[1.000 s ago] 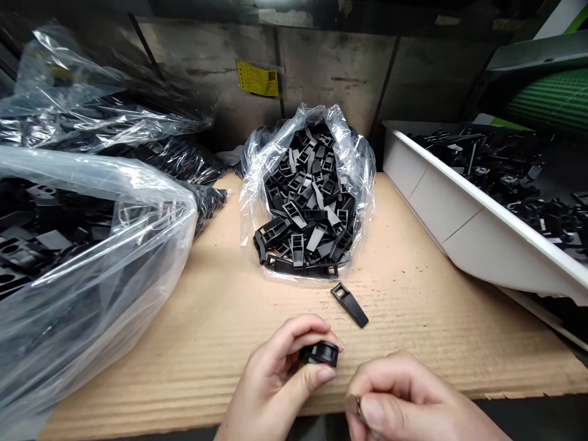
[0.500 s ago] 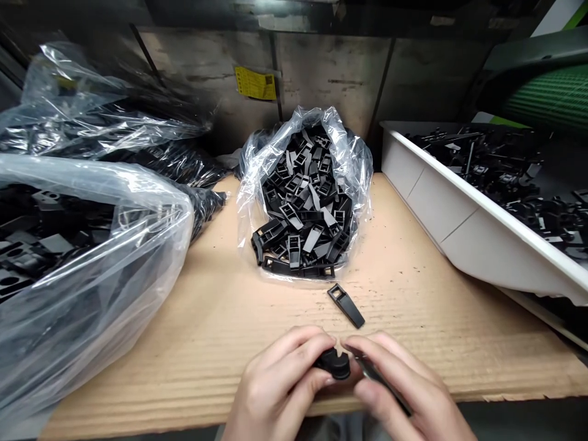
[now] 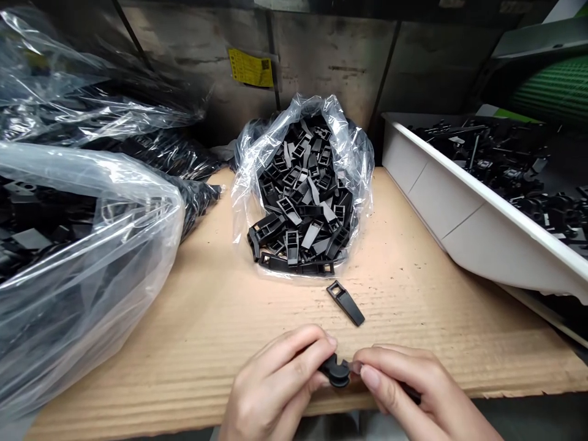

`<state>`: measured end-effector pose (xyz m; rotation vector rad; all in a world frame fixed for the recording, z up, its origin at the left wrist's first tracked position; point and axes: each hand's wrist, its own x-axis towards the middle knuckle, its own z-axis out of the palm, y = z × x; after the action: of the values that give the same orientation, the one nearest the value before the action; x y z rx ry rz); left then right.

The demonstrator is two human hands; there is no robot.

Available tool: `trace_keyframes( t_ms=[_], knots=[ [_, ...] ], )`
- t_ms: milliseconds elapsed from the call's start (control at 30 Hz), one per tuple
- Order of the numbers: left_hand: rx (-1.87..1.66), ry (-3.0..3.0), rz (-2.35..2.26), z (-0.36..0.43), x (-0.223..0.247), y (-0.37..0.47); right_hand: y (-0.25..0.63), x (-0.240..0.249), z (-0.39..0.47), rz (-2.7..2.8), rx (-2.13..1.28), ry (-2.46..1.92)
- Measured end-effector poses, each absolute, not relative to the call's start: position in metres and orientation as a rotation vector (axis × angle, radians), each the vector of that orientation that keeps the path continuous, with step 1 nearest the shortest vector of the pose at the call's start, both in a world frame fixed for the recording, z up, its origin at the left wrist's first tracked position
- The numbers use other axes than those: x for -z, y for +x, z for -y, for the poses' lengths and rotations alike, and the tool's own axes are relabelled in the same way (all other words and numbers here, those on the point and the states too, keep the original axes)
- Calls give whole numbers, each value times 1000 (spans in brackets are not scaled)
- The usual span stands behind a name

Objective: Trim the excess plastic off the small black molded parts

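My left hand (image 3: 275,386) pinches a small black round plastic part (image 3: 336,372) between thumb and fingers, low over the front edge of the cardboard sheet (image 3: 220,318). My right hand (image 3: 408,392) meets it from the right, gripping a thin dark piece (image 3: 410,392) whose tip touches the round part; most of that piece is hidden by the fingers. A single black wedge-shaped clip (image 3: 346,302) lies loose on the cardboard just beyond my hands. Behind it an open clear bag of black clips (image 3: 303,196) spills toward me.
Large clear bags of black parts (image 3: 68,245) crowd the left side. A white tray (image 3: 463,214) of black parts slants along the right. A metal wall with a yellow label (image 3: 250,67) closes the back.
My right hand rose from the bottom edge and moved left until its piece met the round part in my left hand. The view shifted slightly.
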<state>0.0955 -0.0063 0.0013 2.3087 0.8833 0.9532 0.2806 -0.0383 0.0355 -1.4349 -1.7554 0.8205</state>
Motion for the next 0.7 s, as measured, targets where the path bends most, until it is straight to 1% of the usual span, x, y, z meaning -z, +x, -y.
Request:
trace_keyframes(
  t_ms=[67,167,233,300,400,467,500,567,633,700],
  knots=[
    [-939,2293,-885,5,-1,96,286,-40,35,1738,-1055,-1450],
    [-923,2277,-900,4,-3,96,295,-43,33,1590,-1583,-1468],
    [-929,2268,-924,4,-4,96,298,-42,36,1465,-1799,-1420],
    [-953,2230,-937,3,-6,96,296,-41,40,1307,-1772,-1405],
    [-980,2077,-931,2,-10,98,284,-36,42,1075,-1450,-1443],
    [-944,1900,-923,1,-13,101,274,-33,40,1100,-1240,-1417],
    [-927,1785,-912,2,-14,102,270,-32,38,1126,-1194,-1402],
    [-902,1528,-847,4,-15,105,264,-30,33,1120,-1253,-1394],
    [-900,1314,-769,7,-15,107,264,-29,29,1022,-1416,-1397],
    [-891,1218,-719,9,-15,107,266,-27,27,961,-1525,-1381]
  ],
)
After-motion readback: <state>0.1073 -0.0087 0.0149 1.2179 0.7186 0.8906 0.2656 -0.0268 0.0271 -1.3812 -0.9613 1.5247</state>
